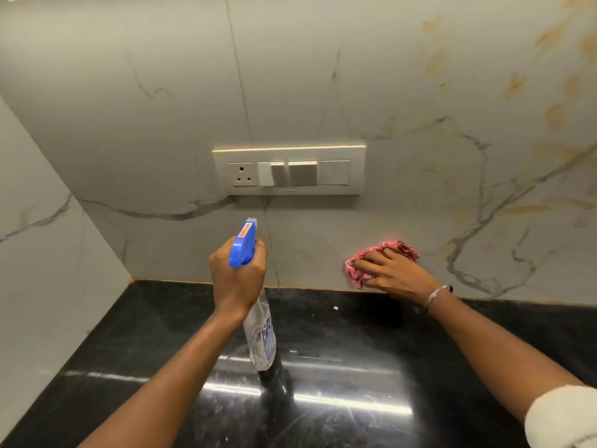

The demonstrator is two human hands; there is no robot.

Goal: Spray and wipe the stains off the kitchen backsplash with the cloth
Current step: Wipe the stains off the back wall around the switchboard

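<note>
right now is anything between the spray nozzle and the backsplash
Nothing visible. The spray bottle in the left hand faces bare backsplash below the switch panel. The cloth, pressed under the right hand, is off to its right.

No writing can be read anywhere in the frame. The spray bottle [258, 321] at the centre carries a small orange-red sticker [246, 230] on its blue top and a blue-and-white label [268, 337] on its clear body, but the print on both is too blurred and small to make out.
</note>
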